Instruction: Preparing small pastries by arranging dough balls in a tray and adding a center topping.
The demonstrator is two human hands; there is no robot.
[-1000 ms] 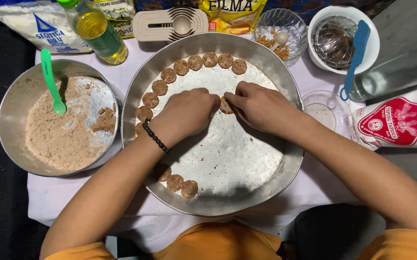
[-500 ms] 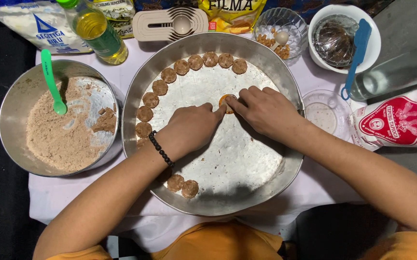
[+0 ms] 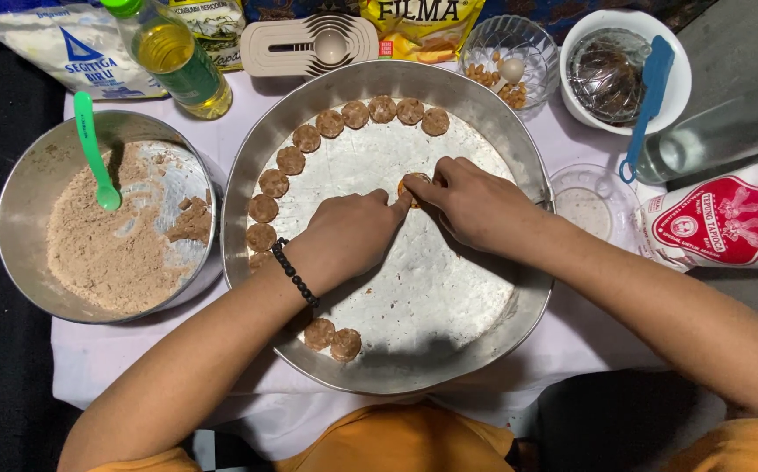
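Note:
A large round metal tray (image 3: 484, 323) fills the middle of the view. Several small brown dough rounds (image 3: 353, 114) line its far and left rim, and two more lie near its front edge (image 3: 332, 339). My left hand (image 3: 353, 232) and my right hand (image 3: 471, 203) meet over the tray's middle. Their fingertips pinch one small brown dough piece (image 3: 414, 183) between them. A black bead bracelet (image 3: 294, 273) sits on my left wrist.
A metal bowl (image 3: 29, 192) of brown dough with a green spatula (image 3: 92, 149) stands left. At the back are an oil bottle (image 3: 173, 57), flour bags, a glass bowl (image 3: 510, 48), a white bowl (image 3: 632, 65) with a blue spatula, and a red-and-white packet (image 3: 729, 218) right.
Both hands have shifted a little toward the far side of the tray, still working the same dough piece between their fingertips. Nothing else has moved.

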